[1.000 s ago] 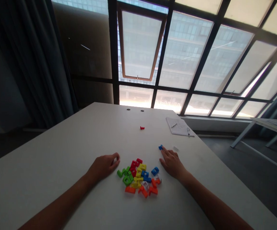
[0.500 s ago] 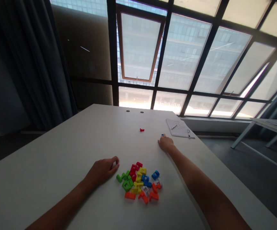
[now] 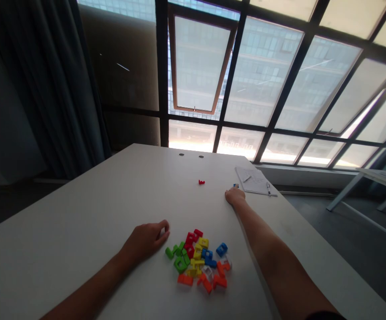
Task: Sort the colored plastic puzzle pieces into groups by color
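Observation:
My right hand (image 3: 235, 196) reaches far across the table, its fingers closed around a small blue block (image 3: 235, 186). Only a bit of that block shows past the fingertips, close to the paper's left edge. My left hand (image 3: 150, 238) rests on the table, loosely curled, with a gap between thumb and forefinger and nothing in it. Just right of it lies a loose cluster of plastic blocks: green blocks (image 3: 180, 265), red blocks (image 3: 190, 238), yellow blocks (image 3: 197, 263), blue blocks (image 3: 222, 249), white blocks (image 3: 207, 272) and orange blocks (image 3: 185, 279). A lone red block (image 3: 201, 182) lies farther back.
The white table (image 3: 113, 195) has two dark round grommets (image 3: 201, 156) near its far edge. Sheets of paper (image 3: 258, 183) with two pens (image 3: 268, 189) lie at the right edge. Beyond are windows, a dark curtain (image 3: 46, 89) and another table (image 3: 383, 175).
The view has shifted slightly, so the whole scene sits a little farther right. My right hand has moved slightly toward the paper with the blue block; my left hand stays by the cluster.

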`<state>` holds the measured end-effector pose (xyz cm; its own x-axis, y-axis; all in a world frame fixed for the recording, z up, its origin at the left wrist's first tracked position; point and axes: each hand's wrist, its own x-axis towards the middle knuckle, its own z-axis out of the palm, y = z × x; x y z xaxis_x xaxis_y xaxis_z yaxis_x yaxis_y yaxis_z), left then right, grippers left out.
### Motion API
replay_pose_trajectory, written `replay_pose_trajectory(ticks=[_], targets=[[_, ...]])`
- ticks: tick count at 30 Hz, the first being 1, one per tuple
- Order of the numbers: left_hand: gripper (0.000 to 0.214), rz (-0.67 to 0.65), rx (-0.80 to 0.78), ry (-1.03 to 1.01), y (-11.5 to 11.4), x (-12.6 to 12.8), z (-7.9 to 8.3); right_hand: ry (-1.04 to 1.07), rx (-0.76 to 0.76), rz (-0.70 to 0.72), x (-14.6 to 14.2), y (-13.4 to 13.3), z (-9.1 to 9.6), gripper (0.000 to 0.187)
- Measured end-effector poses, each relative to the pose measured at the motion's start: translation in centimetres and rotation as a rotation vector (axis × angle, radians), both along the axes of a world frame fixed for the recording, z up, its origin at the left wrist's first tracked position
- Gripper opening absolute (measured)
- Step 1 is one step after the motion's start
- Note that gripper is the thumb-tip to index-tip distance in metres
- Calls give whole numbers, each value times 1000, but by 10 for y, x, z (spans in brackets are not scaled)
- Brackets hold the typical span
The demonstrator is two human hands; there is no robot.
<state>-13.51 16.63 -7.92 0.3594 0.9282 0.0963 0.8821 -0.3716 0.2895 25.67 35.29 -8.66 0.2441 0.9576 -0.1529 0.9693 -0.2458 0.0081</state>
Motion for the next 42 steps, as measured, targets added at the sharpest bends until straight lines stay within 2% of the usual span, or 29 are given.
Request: replay_pose_trajectory(ticks=[4, 12, 15, 22, 25, 29, 34, 38, 40, 42], targets=[[20, 9, 1, -2, 0, 0, 0, -39, 80, -12, 2, -6, -4, 62], [21, 22, -32, 10, -1, 1, 3, -41, 199, 78, -5, -25, -3, 61], [21, 14, -24, 11, -2, 1, 4, -23, 267, 136, -15, -49, -5, 56], [24, -4, -1, 13, -4, 1, 7, 76, 348, 315, -26, -122, -7, 37], [23, 1, -6, 10, -6, 1, 9, 213, 351, 469, -28, -151, -5, 37], [23, 4, -3, 1, -8, 2, 10, 638, 336, 727, -27, -186, -3, 37], [23, 17, -2, -3, -9, 3, 11, 946, 244, 850, -25, -215, 5, 37], [23, 33, -14, 10, -10, 4, 13, 987, 224, 969, -31, -221, 13, 31], [23, 33, -18, 12, -10, 4, 14, 924, 241, 950, -35, -220, 13, 27], [23, 28, -17, 12, -10, 4, 13, 859, 271, 857, -37, -216, 9, 27]])
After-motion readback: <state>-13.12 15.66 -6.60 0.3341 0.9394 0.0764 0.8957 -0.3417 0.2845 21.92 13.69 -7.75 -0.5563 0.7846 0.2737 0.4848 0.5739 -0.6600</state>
